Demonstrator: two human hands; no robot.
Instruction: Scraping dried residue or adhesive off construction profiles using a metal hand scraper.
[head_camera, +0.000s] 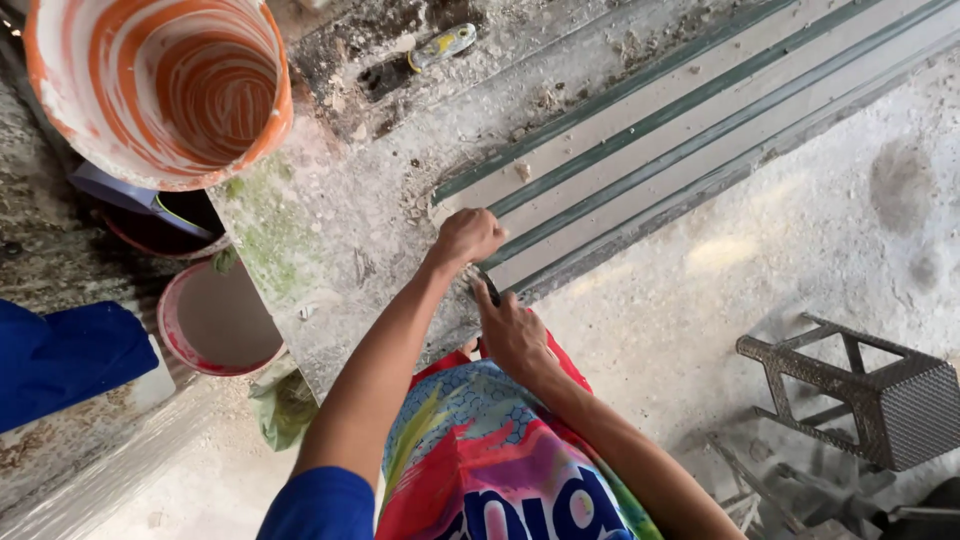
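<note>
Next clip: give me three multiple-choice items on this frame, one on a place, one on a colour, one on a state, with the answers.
1. Where is the orange bucket?
A. top left
B. bottom right
C. centre

2. What colour are the ridges on the long board?
A. red
B. dark green
C. yellow

3. How does the left hand sit?
A. flat open on the ground
B. closed at the board's near end
C. raised in the air

Answers: 1 A, it fills the upper left corner. 2 B, dark green strips run along the pale board. 3 B, its fingers curl at the board's end, while the right hand holds a dark tool.

Both arms reach forward, the left hand (468, 236) fisted and the right hand (510, 328) (just nearer the body) curled closed.
</note>
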